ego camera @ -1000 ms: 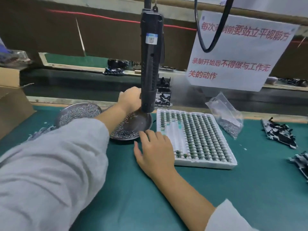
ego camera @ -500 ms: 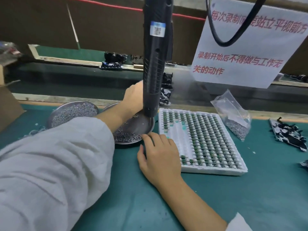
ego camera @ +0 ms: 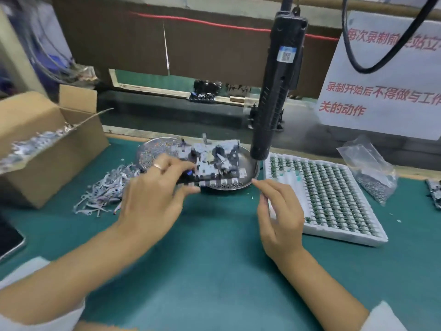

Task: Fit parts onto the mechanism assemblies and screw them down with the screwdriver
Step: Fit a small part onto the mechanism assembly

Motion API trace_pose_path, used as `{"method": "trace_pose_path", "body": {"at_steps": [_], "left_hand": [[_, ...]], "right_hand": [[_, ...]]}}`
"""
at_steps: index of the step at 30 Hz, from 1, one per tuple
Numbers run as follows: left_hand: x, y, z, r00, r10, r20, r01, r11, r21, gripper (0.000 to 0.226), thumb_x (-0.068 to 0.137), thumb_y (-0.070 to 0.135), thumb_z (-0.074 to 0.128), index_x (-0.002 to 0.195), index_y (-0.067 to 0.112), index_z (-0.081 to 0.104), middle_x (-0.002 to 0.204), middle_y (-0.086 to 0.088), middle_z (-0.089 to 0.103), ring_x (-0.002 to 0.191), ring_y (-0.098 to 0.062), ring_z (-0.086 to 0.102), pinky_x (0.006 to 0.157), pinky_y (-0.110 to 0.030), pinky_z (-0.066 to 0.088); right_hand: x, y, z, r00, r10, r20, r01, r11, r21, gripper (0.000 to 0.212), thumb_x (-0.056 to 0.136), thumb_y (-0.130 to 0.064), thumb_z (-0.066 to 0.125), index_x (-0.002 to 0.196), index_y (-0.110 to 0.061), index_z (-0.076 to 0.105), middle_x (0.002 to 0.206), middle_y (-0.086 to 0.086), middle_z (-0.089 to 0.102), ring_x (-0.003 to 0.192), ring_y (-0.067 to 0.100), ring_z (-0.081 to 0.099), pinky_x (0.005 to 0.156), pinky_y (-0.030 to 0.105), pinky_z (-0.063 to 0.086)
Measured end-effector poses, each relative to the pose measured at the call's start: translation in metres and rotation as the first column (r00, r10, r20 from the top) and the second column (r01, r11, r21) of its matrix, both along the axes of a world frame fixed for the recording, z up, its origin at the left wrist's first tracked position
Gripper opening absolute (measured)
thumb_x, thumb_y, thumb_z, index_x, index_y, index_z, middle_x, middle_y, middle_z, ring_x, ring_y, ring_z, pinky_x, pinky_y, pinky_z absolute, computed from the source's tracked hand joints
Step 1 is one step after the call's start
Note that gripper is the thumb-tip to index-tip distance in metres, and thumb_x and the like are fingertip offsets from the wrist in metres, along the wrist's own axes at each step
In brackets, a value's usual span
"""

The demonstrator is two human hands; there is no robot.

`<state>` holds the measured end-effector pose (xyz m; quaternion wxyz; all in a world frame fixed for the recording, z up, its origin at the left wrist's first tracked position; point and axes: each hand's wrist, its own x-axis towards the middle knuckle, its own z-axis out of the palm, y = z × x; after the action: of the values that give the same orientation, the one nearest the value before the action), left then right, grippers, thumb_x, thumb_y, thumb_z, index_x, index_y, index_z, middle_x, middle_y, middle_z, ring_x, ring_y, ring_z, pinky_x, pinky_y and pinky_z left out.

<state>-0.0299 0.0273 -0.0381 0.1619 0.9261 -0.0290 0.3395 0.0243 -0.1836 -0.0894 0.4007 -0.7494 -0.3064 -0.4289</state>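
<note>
My landmark was the white foam tray (ego camera: 334,235) with its many rows of small green parts, which lay on the green table mat (ego camera: 214,271). My right hand (ego camera: 279,218) was at the near left corner of this tray; its fingers (ego camera: 262,185) were loosely curved and gripped nothing, and the fingertips pointed to the round metal dish (ego camera: 248,168) just left of the tray. Further left of the tray, my left hand (ego camera: 152,201) with a ring on one finger held the black and grey mechanism assembly (ego camera: 214,163) by its left end; the thumb and the fingers pinched it, and it was above the dish. If the assembly touched the dish, I could not tell. The black electric screwdriver (ego camera: 276,91) hung upright, with its lower end just over the far left corner of the tray, and no hand was on it. Far to the left of the tray was a heap of thin grey metal pieces (ego camera: 105,189), and behind it an open brown cardboard box (ego camera: 47,149). At the right of the tray lay a clear plastic bag of screws (ego camera: 372,173). Behind the tray hung a white paper sign with red characters (ego camera: 386,91).
</note>
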Motion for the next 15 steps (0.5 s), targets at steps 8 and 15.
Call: {"method": "trace_pose_path", "body": {"at_steps": [8,15], "left_hand": [[-0.04,0.008,-0.06,0.959,-0.258,-0.116,0.28,0.927,0.248,0.038,0.085,0.046,0.054,0.099,0.016,0.074,0.09,0.004,0.068,0.069,-0.018,0.066,0.07,-0.024,0.044],[-0.014,0.056,-0.046,0.999,0.05,-0.002,-0.049,0.984,0.173,0.038,0.085,0.045,0.052,0.092,0.014,0.073,0.089,0.0,0.069,0.067,-0.022,0.065,0.052,-0.026,0.046]], "right_hand": [[-0.023,0.01,-0.006,0.961,0.243,-0.134,-0.273,0.741,-0.614,0.044,0.091,-0.042,0.057,0.117,-0.008,0.066,0.11,0.009,0.064,0.096,0.028,0.058,0.085,0.038,0.046],[-0.02,0.01,-0.01,0.986,0.056,-0.157,-0.152,0.695,-0.703,0.031,0.085,-0.027,0.061,0.111,-0.012,0.069,0.113,0.003,0.066,0.101,0.028,0.062,0.084,0.036,0.053]]}}
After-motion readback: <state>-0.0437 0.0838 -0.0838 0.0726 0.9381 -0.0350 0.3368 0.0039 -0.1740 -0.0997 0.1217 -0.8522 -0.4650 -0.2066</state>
